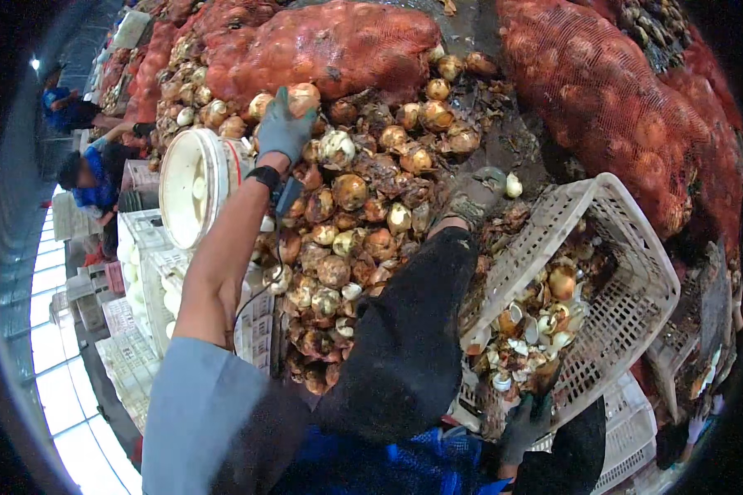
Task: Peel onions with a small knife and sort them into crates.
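My left hand [286, 124], in a grey glove, grips an onion [304, 97] at the upper edge of a loose onion pile [351, 191], beside a white round bucket [177, 190]. A watch and a small black device with a cord are on that wrist. My right hand [524, 429], also gloved, is low at the right, on the near end of a tilted white plastic crate [636, 247] holding peels and a few onions [561, 280]; its fingertips are partly obscured. My dark-trousered leg reaches into the pile, the muddy shoe [470, 198] beside the crate.
Red mesh sacks of onions [322, 49] [594, 115] line the far side and right. Stacked white crates [124, 338] stand at the left. Two co-workers [91, 181] [58, 103] in blue tops are at the far left; another gloved hand [695, 429] shows at far right.
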{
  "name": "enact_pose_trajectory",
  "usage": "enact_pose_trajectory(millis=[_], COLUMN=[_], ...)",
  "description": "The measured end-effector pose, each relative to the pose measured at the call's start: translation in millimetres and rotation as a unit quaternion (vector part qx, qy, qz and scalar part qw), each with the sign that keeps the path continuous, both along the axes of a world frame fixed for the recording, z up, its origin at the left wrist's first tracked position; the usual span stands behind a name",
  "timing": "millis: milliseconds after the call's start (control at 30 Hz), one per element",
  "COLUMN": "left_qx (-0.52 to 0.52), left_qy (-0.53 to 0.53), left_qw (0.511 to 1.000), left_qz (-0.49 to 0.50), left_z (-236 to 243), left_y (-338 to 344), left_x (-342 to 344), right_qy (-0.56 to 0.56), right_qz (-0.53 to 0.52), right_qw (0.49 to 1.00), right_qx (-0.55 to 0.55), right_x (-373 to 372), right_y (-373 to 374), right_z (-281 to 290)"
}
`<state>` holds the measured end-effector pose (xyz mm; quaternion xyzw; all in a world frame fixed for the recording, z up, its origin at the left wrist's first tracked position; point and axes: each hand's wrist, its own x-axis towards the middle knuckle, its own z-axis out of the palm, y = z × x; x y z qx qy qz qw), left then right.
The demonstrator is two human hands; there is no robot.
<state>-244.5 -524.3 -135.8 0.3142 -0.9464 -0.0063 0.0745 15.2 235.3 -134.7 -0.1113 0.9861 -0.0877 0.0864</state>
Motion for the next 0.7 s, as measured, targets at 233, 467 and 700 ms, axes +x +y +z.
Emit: enact_pose_trajectory(millis=[233, 467, 700], left_qx=[0.014, 0.042, 0.099], left_qy=[-0.072, -0.140, -0.170], left_qw=[0.997, 0.989, 0.980], left_qz=[-0.001, -0.025, 0.034], left_z=[-44, -31, -7], left_y=[-71, -50, -6], left_x=[-41, -41, 75], right_qy=[-0.171, -0.206, -0.215], right_qz=[-0.386, -0.455, -0.436], right_qw=[0.870, 0.820, 0.814], right_qx=[-0.253, -0.281, -0.317], right_x=[-14, -39, -31], right_y=[-39, -69, -60], right_z=[12, 39, 29])
